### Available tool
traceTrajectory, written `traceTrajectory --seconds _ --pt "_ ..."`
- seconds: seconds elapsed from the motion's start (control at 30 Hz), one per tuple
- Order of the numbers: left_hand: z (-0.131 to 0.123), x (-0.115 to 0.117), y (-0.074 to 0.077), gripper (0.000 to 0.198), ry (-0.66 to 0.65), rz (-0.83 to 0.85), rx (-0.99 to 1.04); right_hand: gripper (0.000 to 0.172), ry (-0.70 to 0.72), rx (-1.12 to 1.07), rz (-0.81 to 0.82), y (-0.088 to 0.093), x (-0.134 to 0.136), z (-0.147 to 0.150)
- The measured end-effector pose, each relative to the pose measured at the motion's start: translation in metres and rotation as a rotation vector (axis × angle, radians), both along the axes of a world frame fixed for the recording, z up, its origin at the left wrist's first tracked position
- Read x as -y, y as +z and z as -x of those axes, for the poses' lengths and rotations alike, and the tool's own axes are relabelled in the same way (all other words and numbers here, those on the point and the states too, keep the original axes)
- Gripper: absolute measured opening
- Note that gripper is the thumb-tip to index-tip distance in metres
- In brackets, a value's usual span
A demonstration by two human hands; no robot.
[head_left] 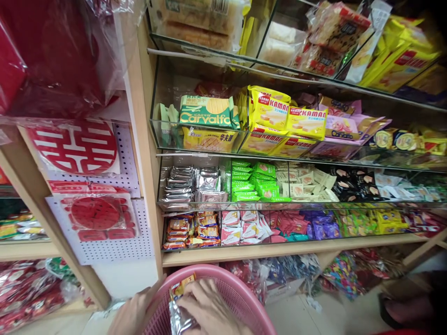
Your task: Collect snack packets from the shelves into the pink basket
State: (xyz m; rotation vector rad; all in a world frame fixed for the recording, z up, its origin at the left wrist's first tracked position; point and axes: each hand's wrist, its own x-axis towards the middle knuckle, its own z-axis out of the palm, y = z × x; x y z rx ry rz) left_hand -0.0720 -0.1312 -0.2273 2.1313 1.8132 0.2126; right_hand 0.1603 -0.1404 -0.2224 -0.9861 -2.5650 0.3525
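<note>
My left hand [135,311] is at the left rim of a pink plastic basket [240,284], fingers closed against its edge; the lower part of the hand is cut off by the frame. Over the inside of the basket, my right hand [209,308] has its fingers bent over small snack packets. An orange-and-yellow packet [177,289] shows past its fingertips. Below that, a silver packet [179,318] sticks out on the left side of the same hand. My palm and thumb hide part of both packets.
Shelves ahead have glass fronts and wooden edges. They hold silver packets [179,184], green packets [265,179], orange packets [178,228] and yellow wafer packs [268,109]. Red paper decorations [75,146] hang at left. Bagged goods [349,274] lie below; someone's foot [398,309] is at right.
</note>
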Motion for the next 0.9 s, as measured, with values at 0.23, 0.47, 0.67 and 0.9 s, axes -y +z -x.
traceTrajectory --seconds 0.23,0.47,0.67,0.9 --pt "0.003 0.001 -0.005 0.047 0.014 0.001 0.003 0.059 -0.012 -0.078 0.079 0.006 0.004 -0.001" --pt "0.003 0.002 -0.005 0.047 0.025 -0.003 0.008 0.055 -0.082 -0.103 0.136 0.011 0.007 0.0" --pt "0.0 0.002 -0.003 0.048 0.041 0.054 0.017 0.048 -0.082 -0.108 0.138 0.02 0.008 0.0" --pt "0.006 0.002 0.003 0.04 0.029 0.072 0.324 0.038 -0.111 -0.196 0.088 0.023 0.009 -0.002"
